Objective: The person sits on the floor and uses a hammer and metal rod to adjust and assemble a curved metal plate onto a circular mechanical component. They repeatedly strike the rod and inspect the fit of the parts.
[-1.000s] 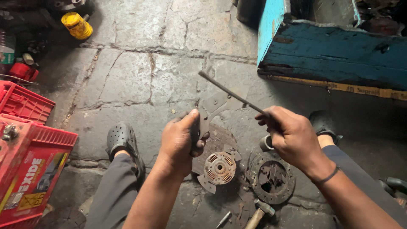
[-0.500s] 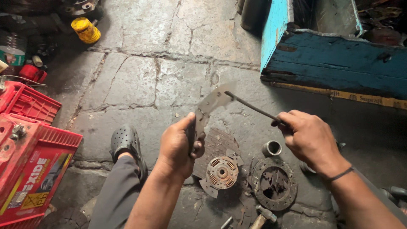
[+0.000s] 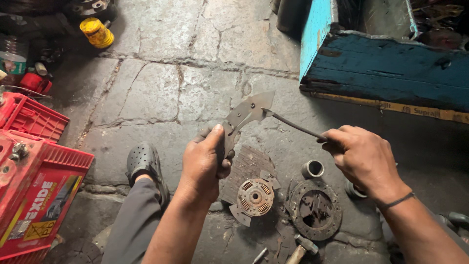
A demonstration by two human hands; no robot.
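Where the rod's tip stood clear above the plate a second ago, it now rests against the plate [image 3: 245, 116] itself, near its upper point, and the right hand has dropped lower and swung out to the right. The left hand [image 3: 207, 164] is closed round the lower end of the plate, thumb laid up along its edge, so the flat piece rises from the fist, tilted up and to the right, over the stone floor [image 3: 146, 98]. The right hand [image 3: 364, 159] is clenched on the far end of the rod [image 3: 295, 127], a thin dark bar that runs up and left from the fist to the plate. The plate is grey bare metal, thin and roughly wedge-shaped, with small holes near its wide top. Below the hands lies a clutch disc [image 3: 254, 197], round, rusty, with springs about its hub and its lining partly stripped; just right of it sits a ring [image 3: 315, 209] of dark worn lining, and a short metal sleeve [image 3: 312, 169] stands above that. A hammer [image 3: 300, 248] lies at the bottom edge. A red crate [image 3: 34, 195] stands to the left, and a blue wooden box [image 3: 386, 68] to the upper right.
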